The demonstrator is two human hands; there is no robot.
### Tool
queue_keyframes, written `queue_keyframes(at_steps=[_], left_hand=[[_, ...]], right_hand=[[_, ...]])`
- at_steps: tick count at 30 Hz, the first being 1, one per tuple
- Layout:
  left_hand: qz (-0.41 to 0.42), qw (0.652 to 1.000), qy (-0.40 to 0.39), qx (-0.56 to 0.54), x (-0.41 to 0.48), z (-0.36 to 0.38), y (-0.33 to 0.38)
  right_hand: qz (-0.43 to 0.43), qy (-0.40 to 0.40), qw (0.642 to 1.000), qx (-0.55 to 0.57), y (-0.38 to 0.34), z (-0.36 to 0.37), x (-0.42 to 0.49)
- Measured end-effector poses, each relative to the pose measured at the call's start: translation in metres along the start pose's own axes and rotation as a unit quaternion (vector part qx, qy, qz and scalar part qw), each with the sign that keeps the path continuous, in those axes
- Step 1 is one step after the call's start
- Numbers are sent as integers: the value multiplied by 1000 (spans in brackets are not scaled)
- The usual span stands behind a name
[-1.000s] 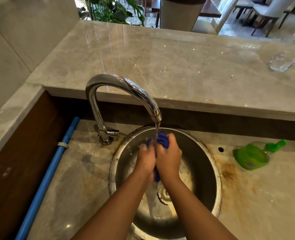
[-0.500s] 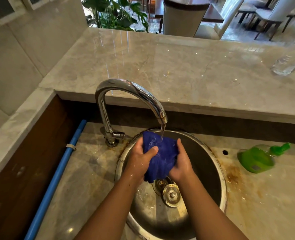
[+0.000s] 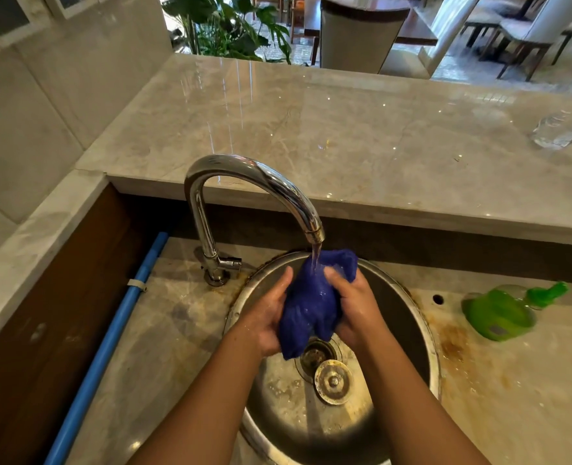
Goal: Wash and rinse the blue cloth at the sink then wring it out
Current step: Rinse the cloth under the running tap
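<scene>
Head view: blue cloth (image 3: 313,302) bunched, wet, soft folds, frame centre, above round steel sink (image 3: 425,333). Left hand (image 3: 266,318) grip cupped on cloth's left side; right hand (image 3: 356,305) grip clenched on its right, thumb on top. Water stream from curved chrome faucet (image 3: 254,182) hits cloth top. Metal drain stopper (image 3: 333,381) lies beside open drain. Green plastic bottle (image 3: 499,312) lies on stained marble desk (image 3: 512,380), right. Blue pipe (image 3: 110,340) lower left.

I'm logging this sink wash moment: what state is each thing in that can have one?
Tap: running.
Blue cloth: wet, bunched, under the stream.
Left hand: grip on cloth.
Right hand: grip on cloth.
Drain plug: out, lying beside the open drain.
Green bottle: lying on its side.
</scene>
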State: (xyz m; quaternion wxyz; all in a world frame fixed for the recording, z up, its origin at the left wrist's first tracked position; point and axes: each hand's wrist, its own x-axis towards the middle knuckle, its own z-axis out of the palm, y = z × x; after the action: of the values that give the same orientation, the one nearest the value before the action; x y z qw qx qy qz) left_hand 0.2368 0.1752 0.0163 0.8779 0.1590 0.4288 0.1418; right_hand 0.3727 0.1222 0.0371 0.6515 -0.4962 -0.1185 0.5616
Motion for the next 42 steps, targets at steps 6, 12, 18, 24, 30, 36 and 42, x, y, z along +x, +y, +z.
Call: queue_keyframes(at_steps=[6,12,18,24,30,36,42], left_hand=[[65,997,4,-34,8,6,0],[233,931,171,224,10,20,24],[262,932,145,204,7,31,29],[275,936,105,192,10,38,31],[279,940,102,169,10,20,32],[300,920,205,147,20,41,25],[233,949,202,65,19,48,16]], right_hand=[[-43,50,987,-146,-8,0,8],[-39,115,982,-145,3,1,15],[60,109,980,157,9,10,14],[146,83,973,157,25,23,14],[40,109,991,64,13,11,13],[-174,148,957,-180,1,39,7],[-228,209,900,-305,17,48,23]])
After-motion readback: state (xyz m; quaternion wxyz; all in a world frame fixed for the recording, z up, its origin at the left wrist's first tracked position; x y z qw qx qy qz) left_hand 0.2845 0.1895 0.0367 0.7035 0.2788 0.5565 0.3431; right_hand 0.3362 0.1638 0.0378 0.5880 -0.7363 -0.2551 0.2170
